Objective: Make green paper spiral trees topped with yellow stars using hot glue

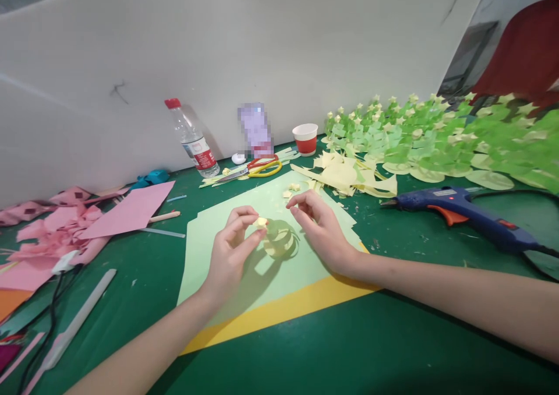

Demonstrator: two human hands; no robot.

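Note:
My left hand [233,246] pinches a small pale yellow paper piece [261,223] between thumb and fingertips, above pale green sheets [213,267]. Right of it, a curled pale paper strip [279,243] hangs or rests over the sheets; whether it joins the pinched piece cannot be made out. My right hand [321,229] is over the right part of the sheets, thumb and index finger slightly apart, with nothing visible between them. Small yellow paper stars [293,187] lie beyond my hands. A yellow sheet [279,307] shows under the green ones.
Behind are a water bottle [196,144], a phone [257,128], scissors [248,170] and a paper cup [305,138]. Yellow scraps [345,173] and many green paper plants [437,133] stand right, near a blue glue gun [463,211]. Pink paper [131,211] and a glue stick [163,216] lie left.

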